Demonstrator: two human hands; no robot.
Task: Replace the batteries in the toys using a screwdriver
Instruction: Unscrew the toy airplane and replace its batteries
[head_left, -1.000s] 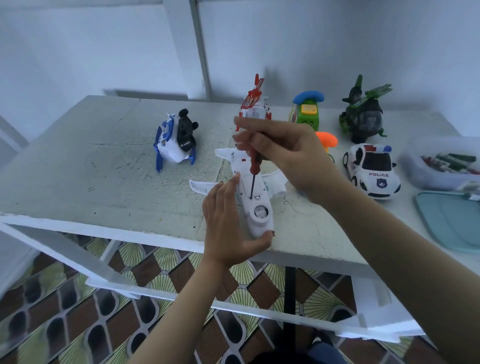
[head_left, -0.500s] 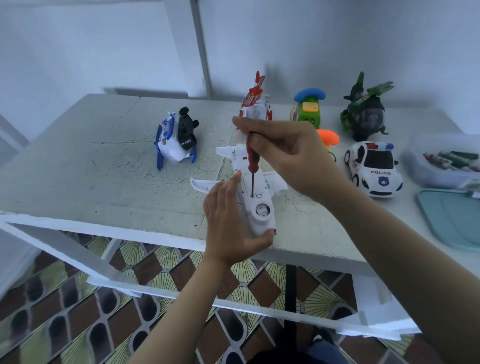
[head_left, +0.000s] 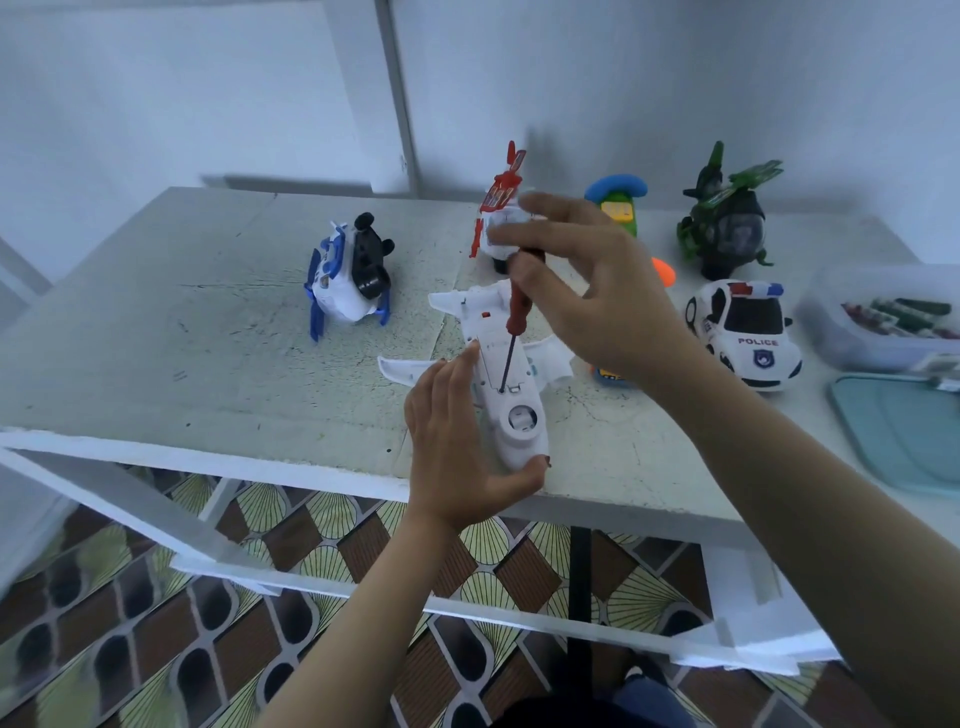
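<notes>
My left fingers (head_left: 451, 385) clasp the toy plane (head_left: 521, 422) by its nose on the worktop (head_left: 234, 338). My right fingers (head_left: 550, 239) pinch the screwdriver (head_left: 517, 318), whose shaft slants down into the belly screw just beyond my left fingertips.

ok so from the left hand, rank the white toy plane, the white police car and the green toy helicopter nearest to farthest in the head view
1. White toy plane, held in the left hand at the near edge of the table.
2. White police car, off to the right.
3. Green toy helicopter, back right, behind the car.
</notes>
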